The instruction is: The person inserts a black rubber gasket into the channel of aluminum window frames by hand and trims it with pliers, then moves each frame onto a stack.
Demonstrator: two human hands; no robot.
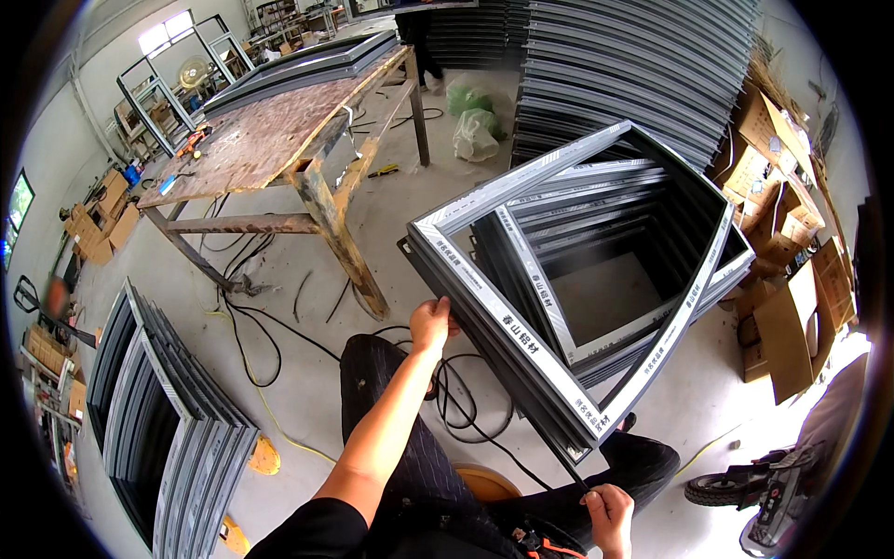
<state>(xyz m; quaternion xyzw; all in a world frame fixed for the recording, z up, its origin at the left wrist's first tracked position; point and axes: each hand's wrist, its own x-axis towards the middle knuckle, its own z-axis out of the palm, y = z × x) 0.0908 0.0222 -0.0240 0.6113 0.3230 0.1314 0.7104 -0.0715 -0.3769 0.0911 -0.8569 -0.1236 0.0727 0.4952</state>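
workshop floor [391, 219]: grey frames [520, 337], open cardboard box [785, 359], contents unclear

Pale walls [48, 135] have 2 windows [156, 37]; 1 table [265, 140] stands on grey floor [303, 391].

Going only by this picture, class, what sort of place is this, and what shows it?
Probably a workshop handling metal frames. Stacked dark frames stand before the person, a worn workbench holds an orange tool, and black cables trail across the floor.
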